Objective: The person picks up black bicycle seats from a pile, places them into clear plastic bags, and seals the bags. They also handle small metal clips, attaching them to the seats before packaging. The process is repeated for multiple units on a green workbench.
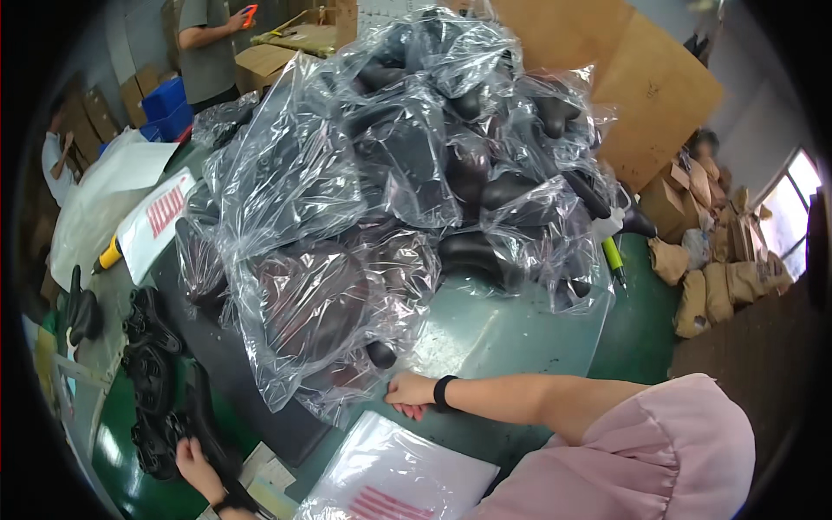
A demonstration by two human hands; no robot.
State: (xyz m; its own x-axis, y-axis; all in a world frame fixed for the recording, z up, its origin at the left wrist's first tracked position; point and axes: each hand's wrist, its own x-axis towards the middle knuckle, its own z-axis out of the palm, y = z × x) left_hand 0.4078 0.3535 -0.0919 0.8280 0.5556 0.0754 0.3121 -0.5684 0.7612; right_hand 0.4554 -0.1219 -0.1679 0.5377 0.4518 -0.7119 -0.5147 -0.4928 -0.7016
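1. Clear plastic bags (347,173), each with a dark moulded part inside, are heaped high on the green table (537,338); too many overlap to count, well over a dozen.
2. The right hand (409,392) lies at the foot of the heap, its fingers (414,409) curled down against the lowest bag's edge (347,394). Whether they pinch the film I cannot tell.
3. The left hand (198,466) sits at the near left corner, fingers spread on a black studded part (156,381); it looks to be resting there, not gripping.
4. Risk, as I judge it: a tug on that bottom bag could start the slippery heap sliding toward the person or off the table's edge.
5. Thin film may also snag and tear on the hard parts.
6. Counted: one flat bag with red print (394,477) near the front, one green pen (614,260), one yellow-handled tool (108,256).
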